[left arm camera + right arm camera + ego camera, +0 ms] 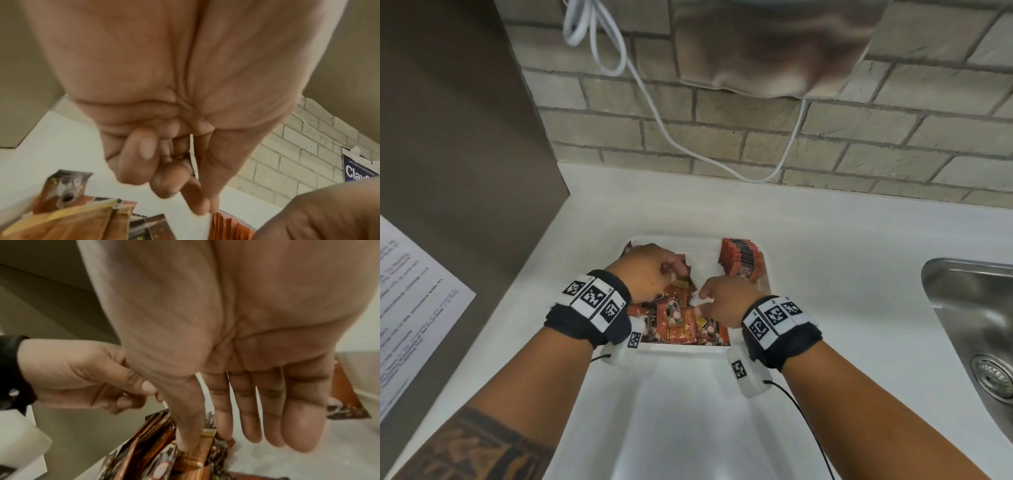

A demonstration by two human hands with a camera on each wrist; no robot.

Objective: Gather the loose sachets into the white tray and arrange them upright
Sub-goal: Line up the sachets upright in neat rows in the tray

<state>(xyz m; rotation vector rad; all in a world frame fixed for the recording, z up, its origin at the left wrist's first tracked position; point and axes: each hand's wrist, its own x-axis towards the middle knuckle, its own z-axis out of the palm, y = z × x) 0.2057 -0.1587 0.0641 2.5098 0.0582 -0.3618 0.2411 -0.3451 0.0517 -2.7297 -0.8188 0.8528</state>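
The white tray (pixel 678 350) sits on the white counter. A loose heap of orange-brown sachets (pixel 678 323) fills its front and left. A neat row of upright sachets (pixel 741 261) stands in its back right corner. My left hand (pixel 671 272) hovers over the tray's back left with curled fingers (pixel 164 172), pinching a thin sachet (pixel 182 156). My right hand (pixel 710 301) is at the tray's middle. Its fingers (pixel 271 418) point straight down and its thumb rests on the heaped sachets (pixel 164 451). Its fingertips are hidden in the head view.
A steel sink (pixel 976 308) lies to the right. A white cable (pixel 688 144) hangs down the brick wall behind the tray. A printed sheet (pixel 410 301) is stuck on the brown panel at the left. A blue sign (pixel 357 172) is taped to the wall.
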